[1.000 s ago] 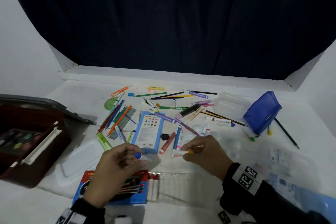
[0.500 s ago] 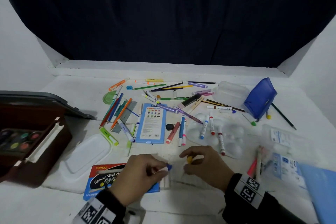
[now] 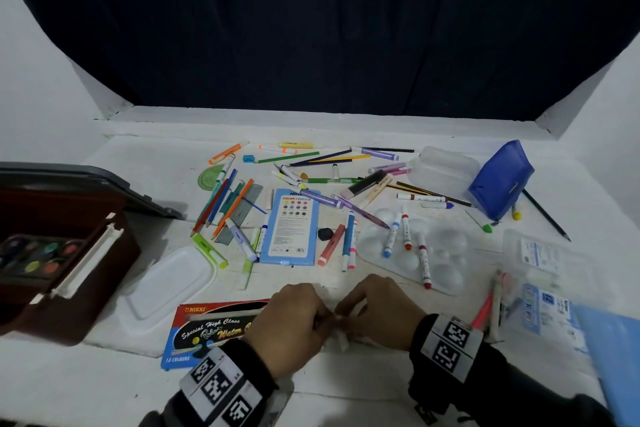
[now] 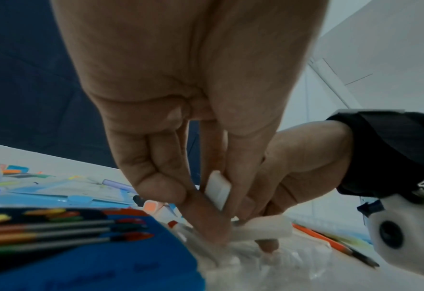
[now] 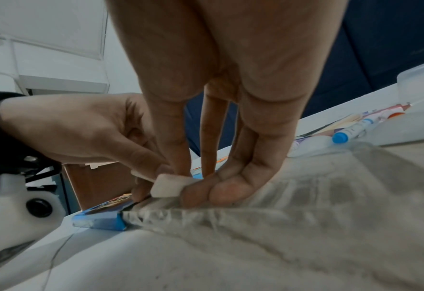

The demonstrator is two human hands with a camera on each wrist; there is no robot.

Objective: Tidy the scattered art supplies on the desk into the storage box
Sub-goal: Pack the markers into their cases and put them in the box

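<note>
Both hands meet at the desk's front edge, over a clear plastic sleeve (image 5: 268, 220). My left hand (image 3: 327, 320) pinches the white end of a marker (image 4: 217, 190) between thumb and fingers. Touching it from the right, my right hand (image 3: 347, 315) pinches a second white marker (image 5: 167, 188) just above the sleeve. Neither marker's cap shows. The brown storage box (image 3: 104, 274) stands open at the left with a paint palette inside. Several markers, pencils and pens lie scattered across the middle of the desk.
A red and blue coloured-pencil box (image 3: 207, 333) lies under my left wrist. A clear lid (image 3: 166, 284) sits beside the storage box. A light blue pencil tin (image 3: 291, 225), a clear palette tray (image 3: 440, 253), a blue pouch (image 3: 498, 180) and packets (image 3: 543, 260) fill the rest.
Both hands have come together and dropped toward the desk's front edge onto the clear sleeve. The blue and yellow marker caps seen before are now hidden.
</note>
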